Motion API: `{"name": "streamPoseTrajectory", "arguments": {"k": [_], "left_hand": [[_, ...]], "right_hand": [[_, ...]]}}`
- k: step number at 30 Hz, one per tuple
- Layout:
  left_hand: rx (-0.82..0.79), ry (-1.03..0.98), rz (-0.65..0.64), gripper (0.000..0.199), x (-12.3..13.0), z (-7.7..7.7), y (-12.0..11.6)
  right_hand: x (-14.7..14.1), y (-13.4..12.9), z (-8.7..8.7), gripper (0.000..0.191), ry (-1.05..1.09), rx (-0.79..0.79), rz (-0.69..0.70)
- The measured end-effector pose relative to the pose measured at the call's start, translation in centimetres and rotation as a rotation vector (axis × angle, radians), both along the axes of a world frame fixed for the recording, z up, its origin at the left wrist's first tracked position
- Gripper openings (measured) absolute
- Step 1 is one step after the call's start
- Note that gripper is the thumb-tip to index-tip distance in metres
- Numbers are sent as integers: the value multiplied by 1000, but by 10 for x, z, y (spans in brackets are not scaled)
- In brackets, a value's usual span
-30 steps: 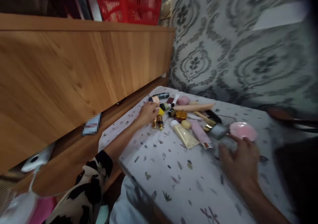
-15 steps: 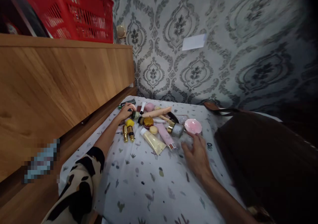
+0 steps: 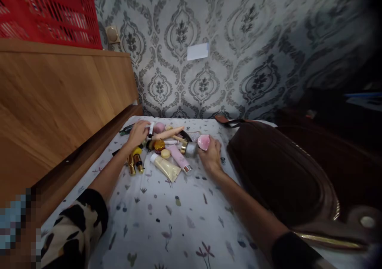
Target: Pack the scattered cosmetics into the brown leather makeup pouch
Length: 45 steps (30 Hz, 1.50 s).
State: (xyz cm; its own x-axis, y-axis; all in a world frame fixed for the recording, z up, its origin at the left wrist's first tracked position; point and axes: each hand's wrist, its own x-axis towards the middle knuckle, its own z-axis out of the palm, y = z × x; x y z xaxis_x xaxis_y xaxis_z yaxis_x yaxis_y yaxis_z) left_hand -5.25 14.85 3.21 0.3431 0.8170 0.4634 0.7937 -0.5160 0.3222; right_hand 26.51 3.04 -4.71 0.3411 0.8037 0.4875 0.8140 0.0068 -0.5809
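My right hand [image 3: 211,155] is closed around the right edge of a small shiny pink dish [image 3: 203,142]. Left of it lie a frosted jar with a gold lid [image 3: 188,149], a pink tube [image 3: 180,159] and a cream-coloured tube [image 3: 165,167]. At the far left of the pile, my left hand [image 3: 139,133] has its fingers curled down; what they hold, if anything, is hidden. A white tube with a black cap [image 3: 151,129] is beside its fingertips. Two gold lipsticks [image 3: 135,164] and a yellow item [image 3: 137,151] lie below that hand.
A brown leather bag [image 3: 274,173] stands on the right of the patterned white cloth [image 3: 167,213]. Along the left runs a wooden cabinet [image 3: 68,90] with a red basket [image 3: 59,18] on top. Patterned wallpaper [image 3: 203,86] backs the scene.
My right hand has moved up and closed on the pink dish, which now looks tilted. My left hand has shifted a little over the pile's left end. The view has turned right.
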Motion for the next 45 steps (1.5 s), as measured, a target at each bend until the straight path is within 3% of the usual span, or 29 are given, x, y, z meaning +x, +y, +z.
{"name": "streamPoseTrajectory", "arguments": {"k": [5,14,22,28,30,32,34,36,39,45], "left_hand": [[-184,269,-252,57,52,2,-10],[-226,314,-269,49,102,-7,16],[-176,273,-84,40,107,-5,7],[-162,277,87,43,109,-3,2],[-166,301,113,40,110,-4,0],[-164,321,125,38,110,-6,-2],[-159,332,131,40,110,-8,-5],[-154,335,138,43,109,-9,-7],[-149,331,159,47,110,-11,-9],[-132,306,218,44,111,-11,-12]], "right_hand": [[-2,26,16,57,131,-129,-83],[-7,63,28,58,118,-160,-99],[11,74,25,60,267,-101,-218],[21,54,31,42,6,-222,-266],[21,49,35,44,-173,-210,-159],[23,46,41,52,-389,-234,74],[26,46,49,63,-558,-342,309],[28,48,57,68,-638,-472,423],[24,50,68,63,-693,-544,432],[18,60,83,50,-729,-521,330]]}}
